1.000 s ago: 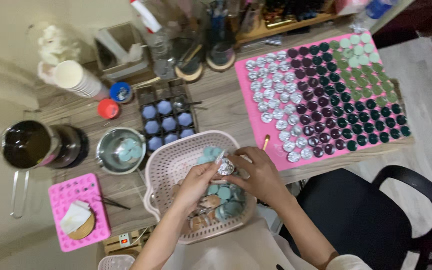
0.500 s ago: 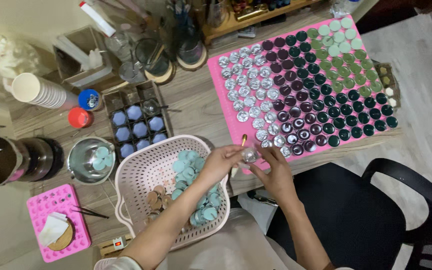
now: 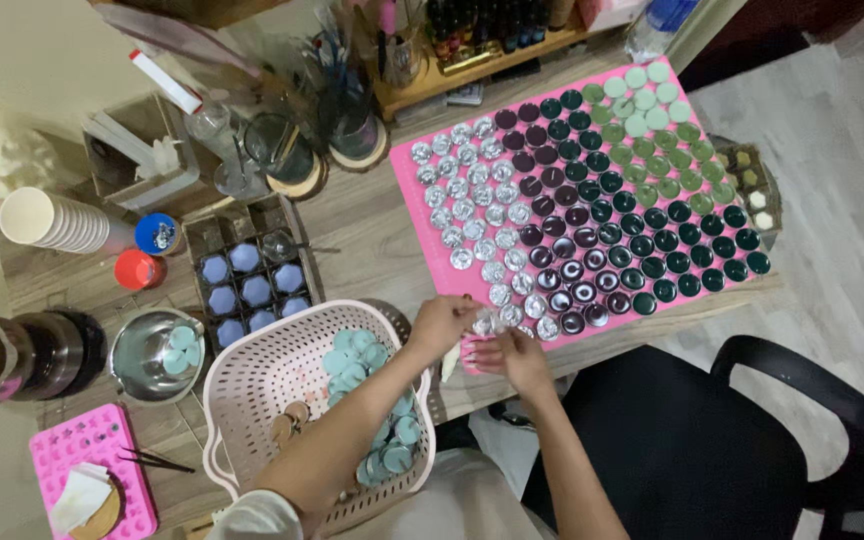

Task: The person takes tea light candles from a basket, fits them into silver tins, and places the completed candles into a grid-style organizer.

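Note:
My left hand (image 3: 440, 322) and my right hand (image 3: 514, 356) meet at the near left corner of the pink mat (image 3: 422, 250). Together they pinch a small silver tin (image 3: 485, 322) just above the mat's front edge. The mat carries rows of round tins: silver ones (image 3: 472, 215) on the left, dark filled ones (image 3: 592, 235) in the middle, green ones (image 3: 652, 130) at the far right. My left forearm crosses a pink plastic basket (image 3: 252, 385) that holds several teal-filled tins (image 3: 352, 360).
Left of the basket are a steel bowl (image 3: 157, 350), a dark mould with blue hexagons (image 3: 242, 290), a dark pot (image 3: 12, 355), stacked paper cups (image 3: 52, 222) and a small pink mould (image 3: 92, 470). Jars and tools crowd the back. A black chair (image 3: 742, 440) stands at the right.
Both hands have moved from over the basket rightward to the mat's near corner, carrying the silver tin. The view has shifted along with them.

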